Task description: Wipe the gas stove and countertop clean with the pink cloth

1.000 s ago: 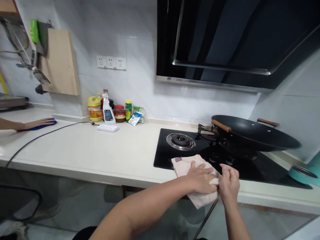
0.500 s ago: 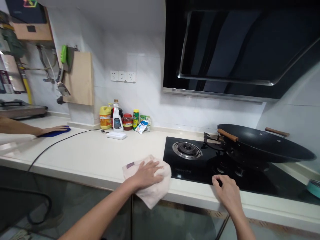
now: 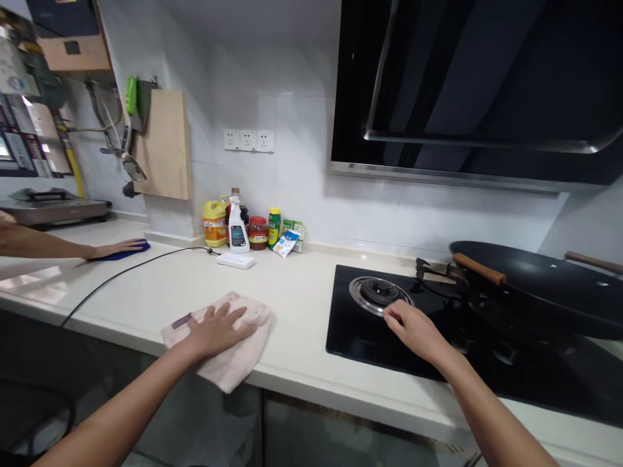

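Observation:
My left hand (image 3: 217,333) lies flat with spread fingers on a pale pink cloth (image 3: 256,318). The cloth rests on the white countertop (image 3: 302,298), one corner hanging over the front edge. Over the black gas hob (image 3: 353,336), just in front of the left burner (image 3: 377,292), is my right hand (image 3: 413,329). Its fingers are curled in against the thumb, and nothing shows in them. To its right, a large black wok (image 3: 530,275) with wooden handles sits on the hob.
At far left, another person's hand (image 3: 114,249) presses a blue cloth (image 3: 134,251). A black cable (image 3: 124,273) runs across the counter to a white box (image 3: 235,261). A spray bottle (image 3: 238,227) and several containers line the wall. The range hood (image 3: 462,84) overhangs the hob.
My left hand and the pink cloth have slid left along the counter. My right hand has moved from the hob's front edge up and left, toward the left burner. The view has shifted slightly.

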A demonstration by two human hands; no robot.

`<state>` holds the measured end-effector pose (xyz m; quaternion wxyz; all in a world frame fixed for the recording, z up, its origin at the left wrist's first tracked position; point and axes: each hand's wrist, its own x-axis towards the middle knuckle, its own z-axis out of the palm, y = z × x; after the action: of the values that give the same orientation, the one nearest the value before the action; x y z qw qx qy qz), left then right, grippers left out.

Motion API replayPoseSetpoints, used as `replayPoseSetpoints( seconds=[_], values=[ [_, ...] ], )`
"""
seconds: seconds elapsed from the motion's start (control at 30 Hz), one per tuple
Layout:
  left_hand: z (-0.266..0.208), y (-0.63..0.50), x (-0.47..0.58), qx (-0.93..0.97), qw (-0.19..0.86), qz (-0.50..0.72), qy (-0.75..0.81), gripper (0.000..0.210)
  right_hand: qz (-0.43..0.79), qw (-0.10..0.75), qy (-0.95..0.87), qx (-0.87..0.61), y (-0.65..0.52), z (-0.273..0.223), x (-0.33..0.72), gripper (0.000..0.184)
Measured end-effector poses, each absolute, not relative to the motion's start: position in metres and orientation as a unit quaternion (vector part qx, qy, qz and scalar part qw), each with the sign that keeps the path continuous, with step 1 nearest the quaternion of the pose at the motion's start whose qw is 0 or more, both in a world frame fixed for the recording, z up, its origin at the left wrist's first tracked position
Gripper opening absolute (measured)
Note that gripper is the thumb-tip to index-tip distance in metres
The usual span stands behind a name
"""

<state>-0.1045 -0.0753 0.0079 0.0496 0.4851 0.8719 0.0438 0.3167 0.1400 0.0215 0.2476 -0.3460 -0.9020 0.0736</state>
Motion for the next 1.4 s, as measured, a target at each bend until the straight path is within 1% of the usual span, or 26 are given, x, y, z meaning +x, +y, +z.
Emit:
replayPoseSetpoints(
  seconds=[0.07, 0.13, 0.23, 0.33, 0.43, 0.53, 0.63, 0.87, 0.97, 1.07, 1.27, 1.4],
  values=[
    [0.007, -0.059, -0.107, 0.471, 0.048, 0.037, 0.88, 0.085, 0.046, 0.239, -0.907, -0.345, 0.155, 0.035, 0.288, 0.024],
    [0.006, -0.039, -0.11, 0.471, 0.033, 0.042, 0.881, 0.082, 0.014, 0.227, -0.911, -0.343, 0.167, 0.038, 0.263, 0.024],
    [0.003, -0.006, -0.117, 0.49, 0.008, 0.054, 0.87, 0.076, -0.035, 0.233, -0.917, -0.322, 0.177, 0.019, 0.234, 0.022],
    [0.0, 0.028, -0.123, 0.515, 0.005, 0.055, 0.856, 0.077, -0.061, 0.244, -0.932, -0.262, 0.176, -0.01, 0.219, 0.019],
    [-0.001, 0.066, -0.133, 0.535, 0.012, 0.052, 0.843, 0.082, -0.045, 0.244, -0.948, -0.201, 0.169, -0.026, 0.217, 0.017],
    [-0.001, 0.106, -0.149, 0.536, 0.015, 0.053, 0.842, 0.089, -0.021, 0.246, -0.952, -0.179, 0.165, -0.023, 0.222, 0.017],
    [-0.001, 0.145, -0.169, 0.523, 0.006, 0.059, 0.85, 0.095, -0.025, 0.235, -0.956, -0.172, 0.162, -0.014, 0.227, 0.016],
    [0.002, 0.21, -0.195, 0.49, -0.014, 0.063, 0.869, 0.096, -0.029, 0.202, -0.965, -0.163, 0.154, -0.013, 0.224, 0.016],
    [0.005, 0.208, -0.183, 0.505, -0.014, 0.052, 0.861, 0.09, -0.035, 0.203, -0.965, -0.163, 0.155, -0.014, 0.222, 0.017],
    [0.005, 0.185, -0.151, 0.556, -0.014, 0.041, 0.83, 0.081, -0.036, 0.225, -0.96, -0.16, 0.158, -0.014, 0.22, 0.017],
    [-0.006, 0.097, -0.055, 0.669, -0.002, 0.034, 0.743, 0.075, 0.003, 0.31, -0.936, -0.166, 0.164, -0.01, 0.22, 0.018],
    [-0.013, 0.03, -0.018, 0.73, 0.023, 0.061, 0.68, 0.073, 0.007, 0.371, -0.91, -0.184, 0.166, -0.008, 0.222, 0.022]
  ],
)
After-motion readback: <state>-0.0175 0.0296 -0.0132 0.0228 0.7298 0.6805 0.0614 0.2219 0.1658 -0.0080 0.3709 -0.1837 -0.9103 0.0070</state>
